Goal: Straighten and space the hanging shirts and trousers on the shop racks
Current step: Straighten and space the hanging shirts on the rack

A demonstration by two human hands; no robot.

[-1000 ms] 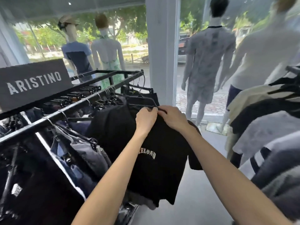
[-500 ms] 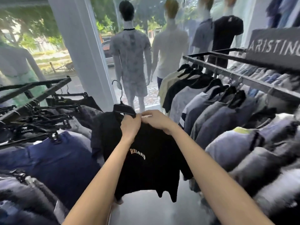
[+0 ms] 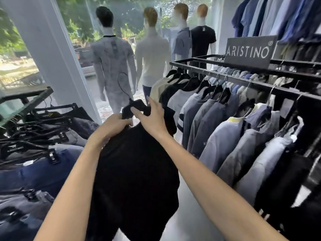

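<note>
Change since a moment ago: view swung further right, right rack nearer; black cotton T-shirt [image 3: 135,171] turned, chest print gone from sight; right hand opened out.
Left hand [image 3: 111,126]: clenched on the bunched neck of the black T-shirt, just under the hanger.
Right hand [image 3: 152,115]: fingers spread, palm resting against the black plastic hanger [image 3: 133,106]; no closed grip.
Hanger: broad matte shoulders, thin wire hook [image 3: 121,82] curving up, free of any rail.
T-shirt position: held in mid-aisle between the two racks, hanging limp and soft, folds loose, hem near the grey floor.
Right rack [image 3: 243,79]: black square-section metal rail; row of grey, pale blue and black knit shirts [image 3: 225,136] hanging packed close, sleeves touching.
Sign [image 3: 250,51]: dark flat board, pale letters ARISTINO, standing on the right rack.
Left rack [image 3: 27,100]: black metal frame; denim trousers [image 3: 43,167] on black clip hangers, crowded and overlapping.
Behind: four mannequins [image 3: 112,58] facing the window glass; white pillar [image 3: 52,58] at left.
</note>
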